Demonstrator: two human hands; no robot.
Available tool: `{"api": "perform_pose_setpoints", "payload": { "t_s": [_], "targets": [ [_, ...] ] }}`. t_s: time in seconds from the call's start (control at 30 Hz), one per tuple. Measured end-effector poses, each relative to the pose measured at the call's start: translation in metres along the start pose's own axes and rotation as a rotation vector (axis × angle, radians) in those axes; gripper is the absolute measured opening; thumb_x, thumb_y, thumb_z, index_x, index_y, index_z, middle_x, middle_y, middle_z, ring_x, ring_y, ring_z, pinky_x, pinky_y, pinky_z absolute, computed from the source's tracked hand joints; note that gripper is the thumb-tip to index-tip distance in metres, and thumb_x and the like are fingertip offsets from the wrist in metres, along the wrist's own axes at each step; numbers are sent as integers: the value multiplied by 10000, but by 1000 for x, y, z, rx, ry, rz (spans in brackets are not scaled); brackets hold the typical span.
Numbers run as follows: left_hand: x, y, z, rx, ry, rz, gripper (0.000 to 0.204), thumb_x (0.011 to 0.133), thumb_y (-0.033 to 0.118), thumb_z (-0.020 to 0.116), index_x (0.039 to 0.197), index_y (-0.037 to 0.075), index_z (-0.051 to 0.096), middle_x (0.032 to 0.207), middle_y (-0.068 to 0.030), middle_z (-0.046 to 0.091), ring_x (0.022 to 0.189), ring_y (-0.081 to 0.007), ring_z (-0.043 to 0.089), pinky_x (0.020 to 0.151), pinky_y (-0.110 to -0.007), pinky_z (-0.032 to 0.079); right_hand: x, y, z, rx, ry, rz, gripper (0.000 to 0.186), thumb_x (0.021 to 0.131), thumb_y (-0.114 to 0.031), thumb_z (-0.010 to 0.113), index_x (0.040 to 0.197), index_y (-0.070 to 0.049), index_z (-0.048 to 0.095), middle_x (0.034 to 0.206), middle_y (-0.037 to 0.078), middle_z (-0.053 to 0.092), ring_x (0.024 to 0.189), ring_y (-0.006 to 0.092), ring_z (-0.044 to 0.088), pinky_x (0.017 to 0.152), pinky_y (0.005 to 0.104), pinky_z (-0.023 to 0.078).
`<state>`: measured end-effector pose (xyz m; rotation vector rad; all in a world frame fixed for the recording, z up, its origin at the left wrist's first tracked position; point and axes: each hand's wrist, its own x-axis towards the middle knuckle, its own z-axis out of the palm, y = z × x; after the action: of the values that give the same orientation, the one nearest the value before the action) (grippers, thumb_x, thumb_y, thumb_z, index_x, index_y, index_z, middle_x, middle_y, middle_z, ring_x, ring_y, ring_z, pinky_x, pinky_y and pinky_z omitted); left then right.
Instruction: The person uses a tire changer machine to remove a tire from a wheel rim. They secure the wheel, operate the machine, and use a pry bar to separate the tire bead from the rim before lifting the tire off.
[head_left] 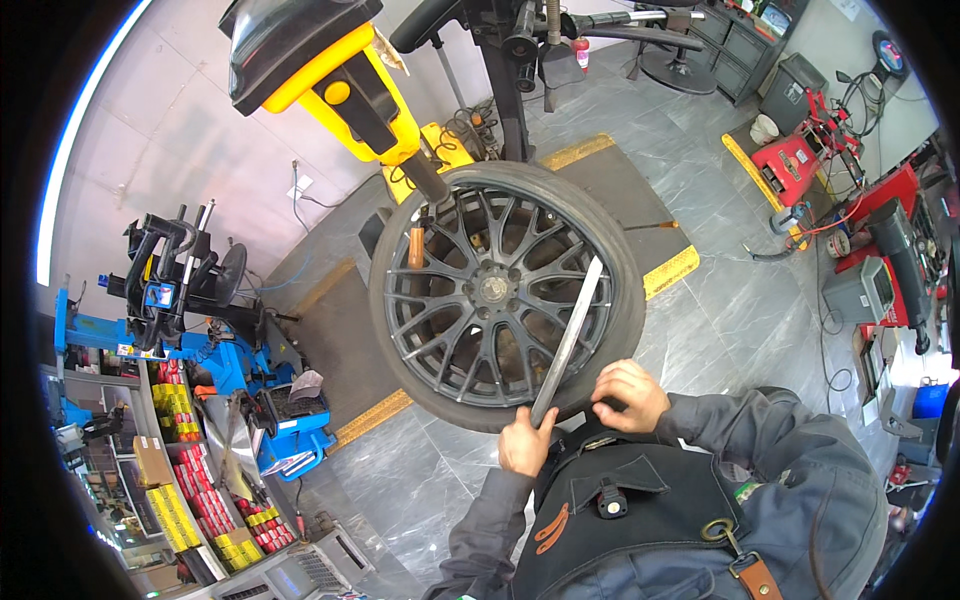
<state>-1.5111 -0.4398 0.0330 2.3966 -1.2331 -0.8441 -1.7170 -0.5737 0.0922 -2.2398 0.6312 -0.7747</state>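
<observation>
My left hand point(523, 442) is closed around the lower end of a long flat metal tire lever point(572, 338). The lever slants up and away across the near right part of a black multi-spoke wheel rim point(494, 288), with its far end over the spokes. A black tire point(628, 300) surrounds the rim, which lies face up. Close to the tire's near right edge, my right hand point(632, 397) has its fingers curled in; what they hold, if anything, is hidden. At the rim's upper left, an orange-brown handled piece point(416, 246) hangs beside a dark metal post point(428, 182).
A yellow and black machine head point(345, 95) rises above the wheel's far left. Blue equipment point(295, 425) and shelves of red and yellow boxes point(195, 480) stand left. A red jack-like machine point(785, 172) sits far right on grey tiles. A black bag point(625, 500) hangs at my front.
</observation>
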Motion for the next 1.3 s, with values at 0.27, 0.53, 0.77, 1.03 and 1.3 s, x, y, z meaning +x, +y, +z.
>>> {"api": "perform_pose_setpoints", "payload": {
  "t_s": [0.27,0.53,0.77,1.03,1.3],
  "targets": [
    [-169,-139,-67,81,41,-185,389,821,388,749,751,25,630,652,-218,652,643,-425,668,584,-492,514,10,-66,8,197,-109,-262,329,753,-218,835,1027,-112,687,1068,46,650,1067,271,618,900,412,492],
    [-138,-39,-60,-99,-43,416,348,791,337,777,979,60,680,752,-188,684,721,-399,672,671,-506,513,5,-130,55,-402,-1001,-146,485,742,-430,776,1033,-51,692,837,140,722,807,328,716,740,461,561],
    [-121,-8,-93,55,127,872,393,689,102,770,1077,139,719,835,-58,618,729,-286,618,674,-408,495,-79,-96,-45,-342,-852,504,401,835,-490,678,924,-103,733,825,178,711,840,382,693,746,493,548],
    [-96,93,-8,-276,-198,1116,440,854,93,721,1270,2,606,998,-155,680,876,-286,658,818,-380,526,-203,-55,11,-30,60,847,362,845,-334,696,946,12,714,818,228,693,759,385,679,707,442,540],
    [-19,-172,60,-695,-852,18,252,1003,209,566,1049,-20,660,898,-153,729,777,-192,698,658,-291,538,-424,65,106,215,1068,1463,408,864,-367,716,895,38,678,703,92,645,656,212,608,599,404,482]
  ]
}}
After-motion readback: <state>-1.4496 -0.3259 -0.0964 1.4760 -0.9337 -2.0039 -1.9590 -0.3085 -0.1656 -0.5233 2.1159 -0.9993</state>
